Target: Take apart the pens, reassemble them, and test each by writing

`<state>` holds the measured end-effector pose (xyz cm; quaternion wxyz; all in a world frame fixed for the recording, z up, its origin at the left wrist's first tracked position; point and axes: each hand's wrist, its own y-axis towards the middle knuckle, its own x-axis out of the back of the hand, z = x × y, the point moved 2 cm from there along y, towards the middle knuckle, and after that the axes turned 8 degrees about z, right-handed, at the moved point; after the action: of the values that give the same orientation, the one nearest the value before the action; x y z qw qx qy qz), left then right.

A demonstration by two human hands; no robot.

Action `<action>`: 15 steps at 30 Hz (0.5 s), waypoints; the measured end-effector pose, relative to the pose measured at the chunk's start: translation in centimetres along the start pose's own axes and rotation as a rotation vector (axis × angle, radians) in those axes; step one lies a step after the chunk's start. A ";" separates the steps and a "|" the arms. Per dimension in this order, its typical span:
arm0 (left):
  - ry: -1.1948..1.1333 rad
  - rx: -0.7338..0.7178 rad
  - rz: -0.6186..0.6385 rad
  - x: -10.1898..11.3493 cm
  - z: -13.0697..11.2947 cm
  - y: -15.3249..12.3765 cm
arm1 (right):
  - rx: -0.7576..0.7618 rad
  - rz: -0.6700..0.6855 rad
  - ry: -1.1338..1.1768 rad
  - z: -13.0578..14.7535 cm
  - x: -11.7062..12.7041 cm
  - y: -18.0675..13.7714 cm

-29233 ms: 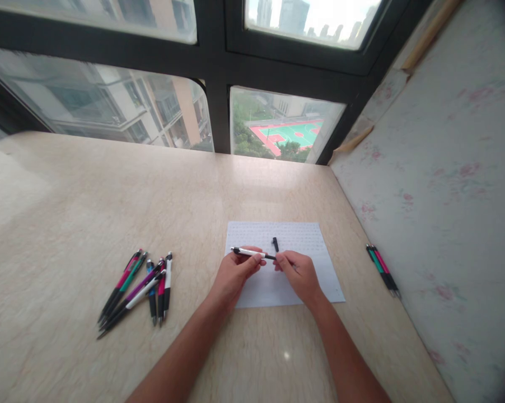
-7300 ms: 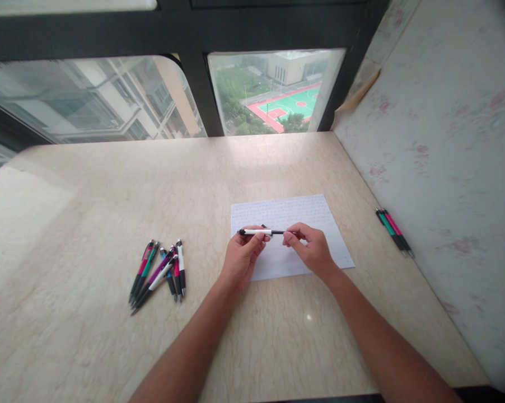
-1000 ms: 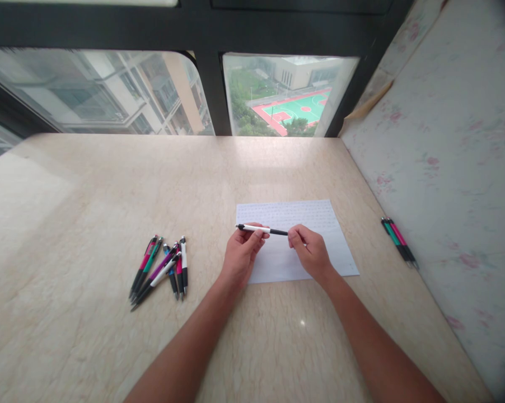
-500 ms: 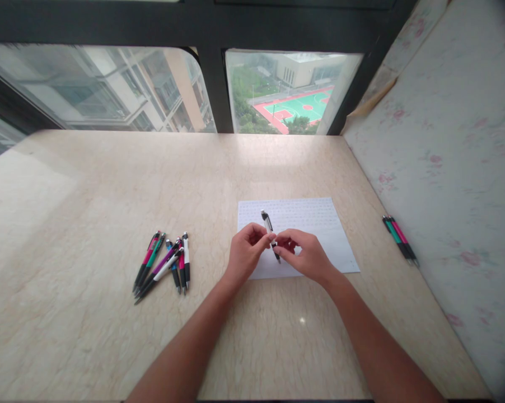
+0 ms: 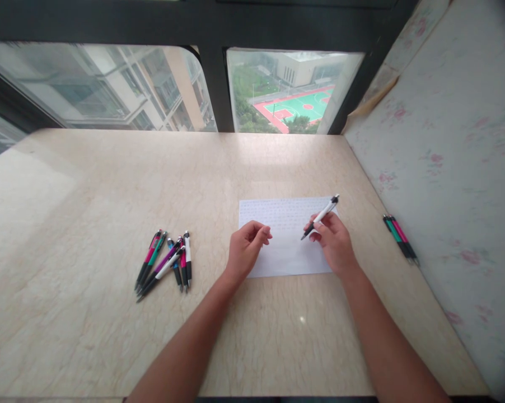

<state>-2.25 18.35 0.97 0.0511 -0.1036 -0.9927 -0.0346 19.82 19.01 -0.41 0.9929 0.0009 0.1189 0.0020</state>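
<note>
A white pen (image 5: 325, 211) with a black grip and clip is held in my right hand (image 5: 333, 242), in a writing grip. Its tip points down and left over the paper, and I cannot tell whether it touches. The sheet of paper (image 5: 286, 257) lies flat under both hands, with rows of faint handwriting across its upper part. At the sheet's left side is my left hand (image 5: 247, 249), its fingers curled together with nothing in them.
On the left lies a loose pile of several pens (image 5: 164, 266) in pink, green, purple, blue and white. Green and pink pens (image 5: 401, 239) lie side by side against the papered wall (image 5: 458, 168) at right. A window (image 5: 294, 92) borders the stone sill (image 5: 152, 184) at the back.
The white pen has passed out of my left fingers into my right hand alone. My right hand has moved right and turned the pen's tip to the lower left. My left hand stays nearly in place.
</note>
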 end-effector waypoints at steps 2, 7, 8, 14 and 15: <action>0.026 -0.002 -0.004 0.1 0.0 0.0 | 0.009 -0.103 0.115 0.0 1.6 0.4; 0.046 0.009 0.017 0.0 0.1 0.0 | 0.042 -0.160 0.095 0.5 2.6 0.7; 0.049 0.011 0.021 -0.1 0.0 0.0 | 0.045 -0.151 0.078 0.6 2.4 0.7; 0.051 0.016 0.036 -0.2 -0.2 0.0 | 0.072 -0.136 -0.006 0.8 1.7 0.5; 0.053 0.017 0.041 -0.3 -0.3 0.0 | 0.078 -0.146 -0.009 0.7 1.7 0.5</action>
<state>-1.94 18.29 1.20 0.0788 -0.1228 -0.9889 -0.0280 21.61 19.53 -0.11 0.9902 0.0311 0.1140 -0.0749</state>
